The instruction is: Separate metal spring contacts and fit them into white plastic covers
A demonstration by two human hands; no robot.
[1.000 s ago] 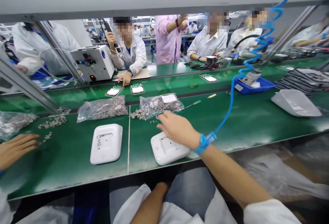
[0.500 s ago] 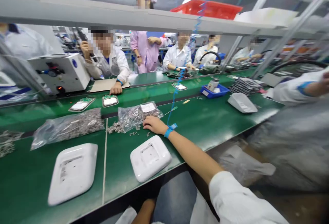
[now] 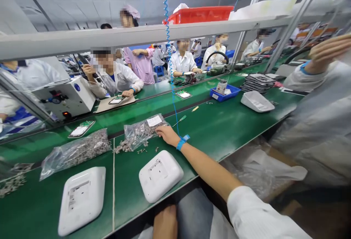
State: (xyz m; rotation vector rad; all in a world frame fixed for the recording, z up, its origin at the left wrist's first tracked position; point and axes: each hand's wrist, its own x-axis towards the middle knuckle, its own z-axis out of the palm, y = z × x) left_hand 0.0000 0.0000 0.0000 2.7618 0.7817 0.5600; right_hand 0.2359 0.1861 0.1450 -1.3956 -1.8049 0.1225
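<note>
My right hand [image 3: 168, 135], with a blue wrist strap [image 3: 182, 142], is at the right end of a clear plastic bag of small metal parts [image 3: 142, 131]. Its fingers are bent together against the bag's edge; anything between them is hidden. Loose metal parts [image 3: 124, 147] spill from the bag's left side. Just in front of that hand lies a white plastic housing [image 3: 160, 176] with a recessed middle. My left hand [image 3: 165, 221] is low by my lap under the bench edge, its fingers out of sight.
Another white housing [image 3: 82, 198] and a second bag of metal parts [image 3: 79, 147] lie left. A coiled blue cord [image 3: 173, 96] hangs to my wrist. Rightward are a screwdriver [image 3: 179, 120], a blue tray [image 3: 225, 93] and a white scoop [image 3: 257, 102]. A co-worker's hand [image 3: 329, 52] is at far right.
My view has tilted up a little. My right hand has shifted slightly right along the bag, its fingers more bent. Across the belt, a co-worker's hand has brought a device onto the cardboard.
</note>
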